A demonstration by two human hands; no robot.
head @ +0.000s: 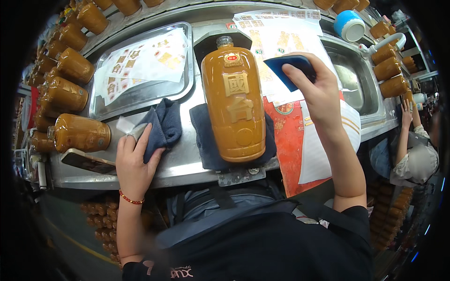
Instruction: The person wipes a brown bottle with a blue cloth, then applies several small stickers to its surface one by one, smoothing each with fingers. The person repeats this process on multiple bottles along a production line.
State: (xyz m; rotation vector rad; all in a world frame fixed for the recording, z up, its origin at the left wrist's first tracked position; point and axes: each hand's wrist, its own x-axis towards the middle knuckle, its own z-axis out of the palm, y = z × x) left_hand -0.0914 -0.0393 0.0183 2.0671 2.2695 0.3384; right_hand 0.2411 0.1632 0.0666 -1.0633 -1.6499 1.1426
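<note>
A large amber-brown bottle [233, 137] with raised gold characters and a crest lies on its back in front of me, neck pointing away. Under its lower part is a folded dark blue cloth [207, 147]. Above the bottle's right side, my right hand [318, 87] grips a dark blue flat scraper [290, 68] between thumb and fingers. On the left, my left hand [137, 158] pinches a crumpled dark blue towel [163, 126] on the metal worktop. A pale grey-white piece [132, 128], blurred in part, shows at its fingertips.
A metal tray [140, 95] holds decal sheets [140, 66]. More decal sheets [297, 38] lie right of the bottle, beside a sink [351, 80]. A phone [88, 159] and similar bottles [82, 133] line the left. At far right, another person's hand [406, 112] shows.
</note>
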